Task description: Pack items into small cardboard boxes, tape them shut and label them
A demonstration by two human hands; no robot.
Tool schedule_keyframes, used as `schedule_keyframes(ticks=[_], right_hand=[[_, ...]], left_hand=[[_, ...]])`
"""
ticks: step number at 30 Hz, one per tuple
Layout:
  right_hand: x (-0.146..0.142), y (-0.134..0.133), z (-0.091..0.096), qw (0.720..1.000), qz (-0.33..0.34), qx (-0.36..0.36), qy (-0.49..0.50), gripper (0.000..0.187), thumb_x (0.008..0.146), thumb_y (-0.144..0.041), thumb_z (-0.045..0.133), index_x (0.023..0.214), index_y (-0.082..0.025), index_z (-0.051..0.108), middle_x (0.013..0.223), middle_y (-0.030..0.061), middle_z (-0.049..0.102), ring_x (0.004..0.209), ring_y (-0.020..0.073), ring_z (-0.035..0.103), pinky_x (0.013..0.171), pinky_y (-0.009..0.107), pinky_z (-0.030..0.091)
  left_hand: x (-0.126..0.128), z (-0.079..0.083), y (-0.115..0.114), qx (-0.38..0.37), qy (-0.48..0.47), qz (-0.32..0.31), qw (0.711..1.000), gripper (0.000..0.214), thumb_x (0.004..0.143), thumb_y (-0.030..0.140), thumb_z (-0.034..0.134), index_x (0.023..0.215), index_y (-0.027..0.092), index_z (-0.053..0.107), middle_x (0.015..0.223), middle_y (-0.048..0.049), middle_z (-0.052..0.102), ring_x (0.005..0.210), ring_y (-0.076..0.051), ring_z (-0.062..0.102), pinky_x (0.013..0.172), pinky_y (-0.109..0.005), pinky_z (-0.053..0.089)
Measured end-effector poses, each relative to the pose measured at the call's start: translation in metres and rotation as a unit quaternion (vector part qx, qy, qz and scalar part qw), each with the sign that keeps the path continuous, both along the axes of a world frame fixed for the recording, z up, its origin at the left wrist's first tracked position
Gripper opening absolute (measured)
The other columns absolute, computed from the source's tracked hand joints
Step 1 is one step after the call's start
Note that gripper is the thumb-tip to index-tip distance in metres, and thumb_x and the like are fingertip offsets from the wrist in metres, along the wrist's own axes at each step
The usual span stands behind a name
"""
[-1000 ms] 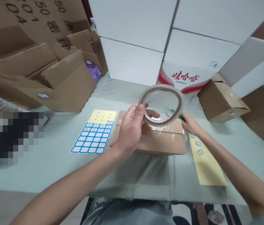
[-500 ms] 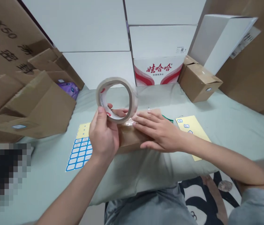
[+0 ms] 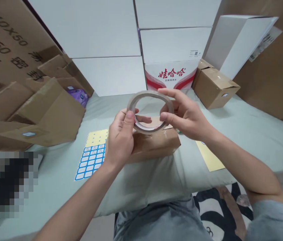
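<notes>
I hold a roll of clear packing tape in both hands above a small brown cardboard parcel wrapped partly in tape. My left hand grips the roll's near left rim, thumb on the outside and fingers through the core. My right hand pinches the right rim, with the index finger lying along the top. The parcel lies on the pale green table cover just below the roll.
A sheet of blue-bordered labels lies left of the parcel, a yellow backing sheet to its right. Open brown cartons crowd the left. White boxes, a red-printed box and a small sealed carton stand behind.
My right hand lifted off the parcel and took hold of the roll's right rim. The roll tilted flatter and shifted right.
</notes>
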State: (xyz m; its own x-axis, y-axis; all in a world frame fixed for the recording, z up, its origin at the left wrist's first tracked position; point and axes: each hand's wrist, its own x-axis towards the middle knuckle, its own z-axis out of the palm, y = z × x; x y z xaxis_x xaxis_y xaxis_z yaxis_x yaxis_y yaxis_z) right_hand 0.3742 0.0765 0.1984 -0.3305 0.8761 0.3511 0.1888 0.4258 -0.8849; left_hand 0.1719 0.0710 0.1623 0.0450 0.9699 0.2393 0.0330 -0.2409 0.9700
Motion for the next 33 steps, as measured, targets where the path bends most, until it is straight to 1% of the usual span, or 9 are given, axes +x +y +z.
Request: schedule_keyframes(ticks=[3, 5, 9, 11, 14, 18, 23, 28, 33], right_hand=[[0.011, 0.026, -0.012, 0.992, -0.100, -0.060, 0.052, 0.042, 0.088, -0.030, 0.059, 0.128, -0.026, 0.049, 0.081, -0.0021, 0.059, 0.066, 0.0146, 0.061, 0.057, 0.028, 0.054], [0.027, 0.048, -0.031, 0.969, -0.195, -0.136, 0.073, 0.036, 0.089, -0.020, 0.055, 0.125, -0.024, 0.050, 0.081, -0.0030, 0.058, 0.061, 0.0109, 0.058, 0.054, 0.025, 0.053], [0.052, 0.090, -0.086, 0.929, -0.285, -0.232, 0.035, 0.022, 0.094, -0.019, 0.054, 0.116, -0.015, 0.056, 0.083, -0.0008, 0.060, 0.061, 0.0089, 0.058, 0.058, 0.025, 0.054], [0.057, 0.105, -0.112, 0.917, -0.304, -0.259, 0.008, 0.026, 0.095, -0.029, 0.058, 0.115, -0.014, 0.058, 0.097, 0.0039, 0.064, 0.076, 0.0126, 0.063, 0.066, 0.029, 0.057], [0.061, 0.119, -0.139, 0.908, -0.319, -0.270, -0.032, 0.033, 0.095, -0.036, 0.059, 0.121, -0.015, 0.058, 0.115, 0.0079, 0.062, 0.095, 0.0182, 0.064, 0.080, 0.037, 0.057], [0.071, 0.124, -0.148, 0.913, -0.316, -0.241, -0.088, 0.034, 0.094, -0.036, 0.060, 0.121, -0.016, 0.059, 0.121, 0.0085, 0.061, 0.103, 0.0213, 0.063, 0.087, 0.042, 0.055], [0.072, 0.103, -0.134, 0.931, -0.312, -0.151, -0.114, 0.034, 0.088, -0.023, 0.066, 0.121, -0.014, 0.059, 0.130, 0.0114, 0.057, 0.121, 0.0264, 0.054, 0.103, 0.050, 0.045], [0.050, 0.031, -0.118, 0.975, -0.204, -0.048, -0.066, 0.027, 0.088, -0.018, 0.057, 0.115, -0.016, 0.062, 0.107, 0.0067, 0.071, 0.097, 0.0167, 0.068, 0.088, 0.032, 0.054], [0.032, -0.035, -0.129, 0.982, -0.171, 0.061, -0.059, 0.022, 0.090, -0.023, 0.059, 0.111, -0.017, 0.065, 0.104, 0.0080, 0.073, 0.094, 0.0171, 0.070, 0.084, 0.030, 0.057]], left_hand=[[-0.008, -0.002, -0.016, 0.097, 0.188, 0.006, 0.977, 0.051, 0.096, 0.055, 0.042, 0.138, 0.026, 0.044, 0.142, -0.0099, 0.056, 0.132, -0.028, 0.052, 0.108, -0.046, 0.043], [-0.013, -0.009, -0.028, 0.199, 0.352, -0.016, 0.915, 0.063, 0.095, 0.049, 0.048, 0.150, 0.026, 0.029, 0.156, -0.0114, 0.038, 0.144, -0.031, 0.035, 0.116, -0.052, 0.031], [-0.016, -0.034, -0.042, 0.329, 0.555, -0.053, 0.763, 0.069, 0.095, 0.036, 0.050, 0.155, 0.021, 0.019, 0.152, -0.0157, 0.043, 0.140, -0.035, 0.041, 0.115, -0.057, 0.027], [-0.018, -0.044, -0.040, 0.365, 0.592, -0.042, 0.717, 0.065, 0.097, 0.029, 0.047, 0.155, 0.017, 0.019, 0.147, -0.0168, 0.049, 0.133, -0.036, 0.050, 0.110, -0.056, 0.034], [-0.021, -0.049, -0.032, 0.404, 0.613, -0.030, 0.678, 0.063, 0.097, 0.020, 0.045, 0.155, 0.014, 0.019, 0.142, -0.0172, 0.054, 0.127, -0.034, 0.057, 0.100, -0.052, 0.044], [-0.028, -0.043, -0.022, 0.422, 0.612, -0.047, 0.668, 0.063, 0.098, 0.021, 0.045, 0.155, 0.016, 0.018, 0.139, -0.0173, 0.057, 0.123, -0.033, 0.060, 0.095, -0.051, 0.049], [-0.032, -0.041, -0.021, 0.408, 0.608, -0.062, 0.679, 0.063, 0.097, 0.022, 0.048, 0.154, 0.016, 0.022, 0.142, -0.0181, 0.054, 0.127, -0.034, 0.056, 0.098, -0.053, 0.048], [-0.032, -0.039, -0.027, 0.388, 0.590, -0.071, 0.705, 0.061, 0.095, 0.018, 0.050, 0.152, 0.015, 0.028, 0.144, -0.0179, 0.053, 0.132, -0.034, 0.051, 0.105, -0.054, 0.044], [-0.043, -0.031, -0.033, 0.355, 0.563, -0.045, 0.745, 0.058, 0.093, 0.021, 0.054, 0.148, 0.019, 0.037, 0.141, -0.0181, 0.054, 0.132, -0.036, 0.051, 0.112, -0.060, 0.034]])
